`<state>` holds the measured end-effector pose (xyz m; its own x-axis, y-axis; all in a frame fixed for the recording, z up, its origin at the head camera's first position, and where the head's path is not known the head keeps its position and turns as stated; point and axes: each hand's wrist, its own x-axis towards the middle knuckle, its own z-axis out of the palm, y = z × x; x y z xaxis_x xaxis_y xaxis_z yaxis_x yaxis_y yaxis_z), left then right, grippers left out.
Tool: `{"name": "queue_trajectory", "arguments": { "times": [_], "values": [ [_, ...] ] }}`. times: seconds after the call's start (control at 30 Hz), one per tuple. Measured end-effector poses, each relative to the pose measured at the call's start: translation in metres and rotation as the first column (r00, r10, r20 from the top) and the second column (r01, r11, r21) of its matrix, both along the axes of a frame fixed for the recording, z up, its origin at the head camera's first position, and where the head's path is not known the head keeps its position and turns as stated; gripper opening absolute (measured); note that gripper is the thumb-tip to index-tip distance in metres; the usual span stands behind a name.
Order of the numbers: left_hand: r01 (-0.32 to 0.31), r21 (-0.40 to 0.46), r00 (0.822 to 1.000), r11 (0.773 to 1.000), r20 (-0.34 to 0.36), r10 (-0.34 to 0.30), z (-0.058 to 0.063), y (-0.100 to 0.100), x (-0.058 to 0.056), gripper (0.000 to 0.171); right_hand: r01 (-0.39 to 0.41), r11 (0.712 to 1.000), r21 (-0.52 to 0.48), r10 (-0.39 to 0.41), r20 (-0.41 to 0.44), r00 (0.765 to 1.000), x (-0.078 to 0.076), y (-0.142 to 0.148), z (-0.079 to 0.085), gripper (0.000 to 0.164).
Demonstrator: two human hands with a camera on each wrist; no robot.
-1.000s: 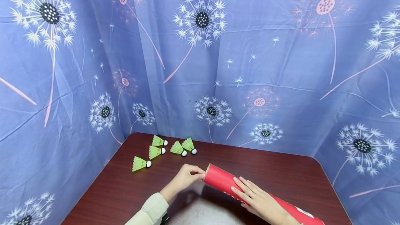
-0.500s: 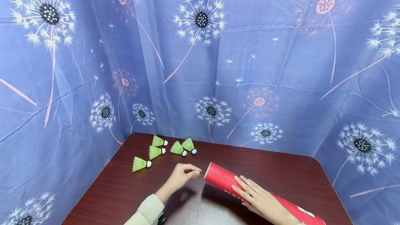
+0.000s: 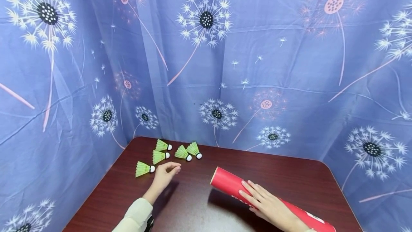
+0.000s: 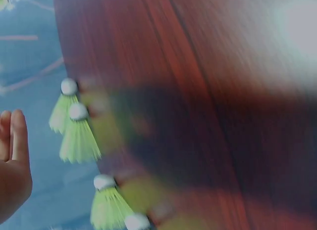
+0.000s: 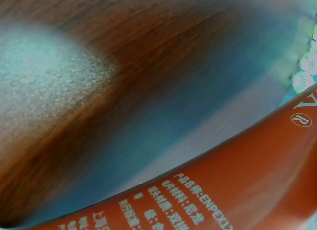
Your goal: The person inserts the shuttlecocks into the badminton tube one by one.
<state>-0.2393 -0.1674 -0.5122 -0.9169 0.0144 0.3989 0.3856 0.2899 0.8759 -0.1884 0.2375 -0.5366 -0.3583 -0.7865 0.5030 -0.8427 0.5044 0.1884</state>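
Observation:
My right hand [image 3: 265,203] holds a red shuttlecock tube [image 3: 226,182] at the lower right in the head view, fingers laid across its upper side. The tube's left end is raised and faces left, its inside hardly visible; white print runs along the tube [image 5: 237,175] in the right wrist view. My left hand [image 3: 164,176] hovers over the table with nothing in it, thumb near the loosely bent fingers. Closest to it lies a yellow-green shuttlecock [image 3: 145,169] with a white head. More shuttlecocks [image 3: 161,156] lie just behind, also seen as shuttlecocks [image 4: 80,141] in the left wrist view.
Two further shuttlecocks [image 3: 194,149] lie near the back edge of the dark red-brown wooden table [image 3: 273,171]. A blue curtain [image 3: 180,110] with dandelion prints surrounds the table at the back and sides. Light glares on the tabletop's front middle.
My left hand has drawn away from the tube's end and moved left towards the shuttlecocks. My right hand and the tube have hardly moved.

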Motion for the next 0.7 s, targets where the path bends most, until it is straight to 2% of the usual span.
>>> {"name": "queue_trajectory", "arguments": {
  "times": [0.07,0.17,0.3,0.33,0.43,0.53,0.6,0.7],
  "values": [
    [-0.055,-0.036,0.998,0.998,-0.03,0.054,0.0,-0.009,0.0,0.01,0.002,1.0,0.003,-0.002,-0.001,1.0,0.0,0.001,0.0,0.053],
    [-0.143,-0.07,0.988,0.987,-0.063,0.139,-0.006,-0.025,-0.006,0.012,0.002,1.0,-0.001,-0.002,-0.008,1.0,0.001,0.002,0.0,0.052],
    [-0.249,-0.08,0.966,0.965,-0.092,0.242,-0.023,-0.049,-0.021,0.013,0.018,1.0,0.002,-0.018,-0.003,1.0,0.001,0.003,-0.001,0.052],
    [-0.279,-0.101,0.958,0.955,-0.099,0.269,-0.024,-0.054,-0.022,0.014,0.022,1.0,0.007,-0.022,0.001,1.0,0.001,0.004,-0.001,0.052],
    [-0.389,-0.148,0.914,0.909,-0.182,0.361,-0.033,-0.07,-0.029,0.017,0.026,1.0,0.01,-0.026,0.003,1.0,0.001,0.004,-0.001,0.053],
    [-0.501,-0.171,0.853,0.848,-0.26,0.452,-0.035,-0.083,-0.03,0.019,0.013,1.0,0.01,-0.013,0.005,1.0,0.001,0.004,-0.001,0.054],
    [-0.549,-0.148,0.823,0.823,-0.266,0.501,-0.034,-0.09,-0.029,0.021,0.007,1.0,0.009,-0.007,0.002,1.0,0.001,0.004,-0.001,0.053],
    [-0.59,-0.11,0.798,0.8,-0.227,0.558,-0.035,-0.1,-0.028,0.024,0.003,1.0,0.01,-0.003,-0.002,1.0,0.0,0.005,-0.002,0.053]
  ]
}}
